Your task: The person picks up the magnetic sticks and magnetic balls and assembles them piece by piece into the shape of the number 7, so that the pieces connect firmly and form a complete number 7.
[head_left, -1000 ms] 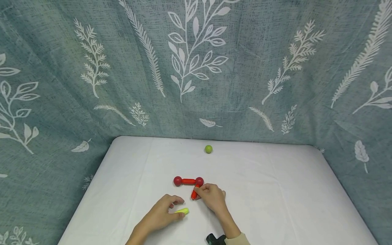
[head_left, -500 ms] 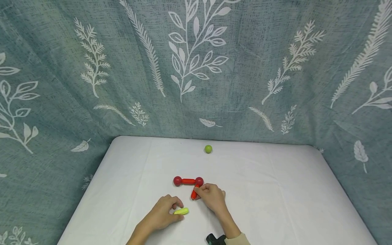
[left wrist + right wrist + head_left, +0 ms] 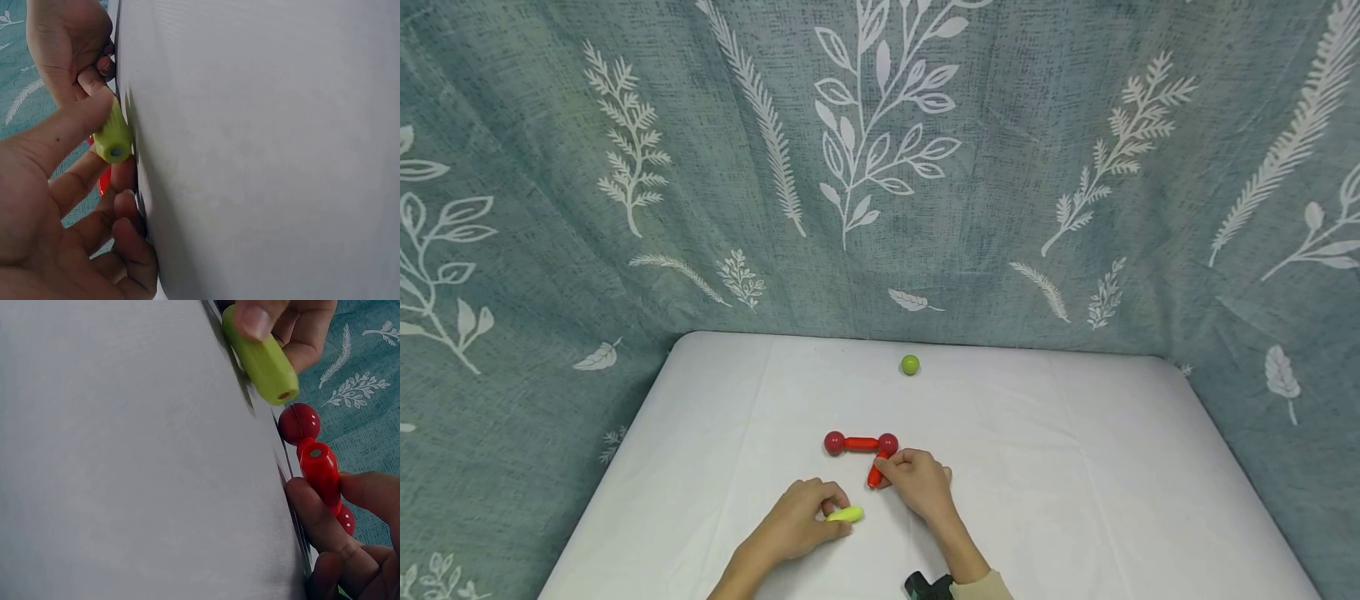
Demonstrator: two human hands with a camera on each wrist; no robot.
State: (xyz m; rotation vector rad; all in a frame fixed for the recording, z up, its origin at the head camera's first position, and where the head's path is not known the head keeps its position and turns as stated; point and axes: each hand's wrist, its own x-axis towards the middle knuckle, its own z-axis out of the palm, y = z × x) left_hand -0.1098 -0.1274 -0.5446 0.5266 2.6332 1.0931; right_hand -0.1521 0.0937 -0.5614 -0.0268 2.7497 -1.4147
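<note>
Thumb and fingers of my left hand (image 3: pixel 799 518) pinch a short yellow-green magnetic rod (image 3: pixel 847 514), a grey dot showing in its end (image 3: pixel 115 152) in the left wrist view. My right hand (image 3: pixel 921 485) pinches a red magnetic rod (image 3: pixel 320 475) that slants down from a dark red ball (image 3: pixel 887 444). A second red rod (image 3: pixel 861 444) links that ball to another red ball (image 3: pixel 834 442) on the left. In the head view, the yellow-green rod lies just below and left of the held red rod, apart from it.
A green ball (image 3: pixel 910 365) sits near the far edge of the white-covered table (image 3: pixel 1037 433). A dark object (image 3: pixel 928 586) is by the right sleeve at the front. Patterned teal cloth (image 3: pixel 880 275) hangs behind and at both sides.
My left fingers have closed in on the yellow-green rod, which has shifted slightly and now sits between thumb and fingers. The right hand and red pieces have stayed in place.
</note>
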